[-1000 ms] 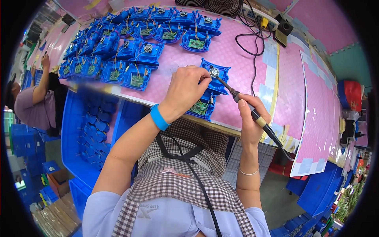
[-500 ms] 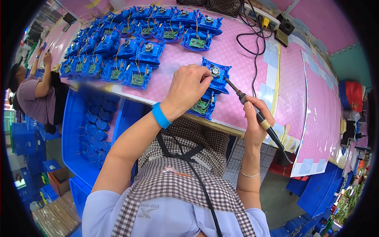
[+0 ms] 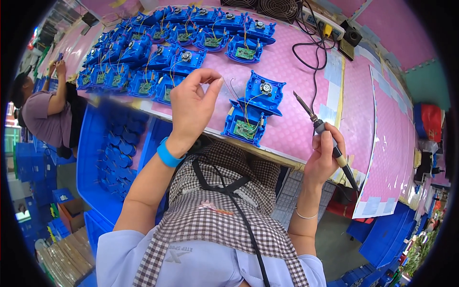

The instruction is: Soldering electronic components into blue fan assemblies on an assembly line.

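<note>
My left hand (image 3: 195,103) is raised left of a blue plastic housing, thumb and forefinger pinched on a thin wire (image 3: 227,87) that trails toward it. The open housing (image 3: 264,92) lies on the pink table, its upper half bearing a round silver speaker (image 3: 266,88). Its lower half, at the near edge, contains a green circuit board (image 3: 245,129); thin coloured wires link the halves. A soldering iron (image 3: 318,125) is gripped in my right hand (image 3: 327,153), right of the housing. Its tip points up and left, apart from the housing.
Several similar blue housings (image 3: 210,40) stand in rows at the back left. A blue bin (image 3: 88,177) with blue parts is below the table's left edge. Black cables (image 3: 315,62) run from a power strip (image 3: 330,24) at the back right. Another person (image 3: 50,110) works far left.
My left hand has moved left, away from the speaker. The soldering iron has drawn back to the right, off the housing. The whole housing now shows.
</note>
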### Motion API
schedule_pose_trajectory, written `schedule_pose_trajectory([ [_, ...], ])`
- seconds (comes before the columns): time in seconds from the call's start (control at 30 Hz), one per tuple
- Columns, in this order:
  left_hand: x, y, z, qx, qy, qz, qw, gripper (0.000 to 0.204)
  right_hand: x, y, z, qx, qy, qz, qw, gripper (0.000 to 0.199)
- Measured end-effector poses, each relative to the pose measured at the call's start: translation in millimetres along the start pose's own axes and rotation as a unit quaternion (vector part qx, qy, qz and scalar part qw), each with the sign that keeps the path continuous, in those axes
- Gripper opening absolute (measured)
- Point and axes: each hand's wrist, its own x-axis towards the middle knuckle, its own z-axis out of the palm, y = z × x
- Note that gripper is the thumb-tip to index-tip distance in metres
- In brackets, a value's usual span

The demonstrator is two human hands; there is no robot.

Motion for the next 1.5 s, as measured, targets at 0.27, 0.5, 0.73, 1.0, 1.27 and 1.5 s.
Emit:
schedule_pose_trajectory([
  [0.27,6,-28,31,-0.150,-0.020,-0.084,0.985,0.020,3,-3,13,-0.136,-0.052,0.008,0.989,0.020],
  [0.5,2,13,43,-0.055,-0.117,0.081,0.988,0.011,8,-4,12,-0.218,-0.099,-0.037,0.970,0.014],
  [0.73,1,8,62,0.078,-0.178,0.113,0.974,0.010,5,2,15,-0.217,-0.109,-0.018,0.970,0.013],
  [1.0,1,8,68,0.129,-0.167,0.101,0.972,0.012,4,-1,12,-0.208,-0.093,-0.033,0.973,0.013],
  [1.27,0,10,72,0.131,-0.170,0.093,0.972,0.010,2,0,14,-0.218,-0.109,-0.076,0.967,0.014],
  [1.5,2,10,74,0.163,-0.177,0.108,0.965,0.010,1,2,16,-0.231,-0.114,-0.100,0.961,0.014],
])
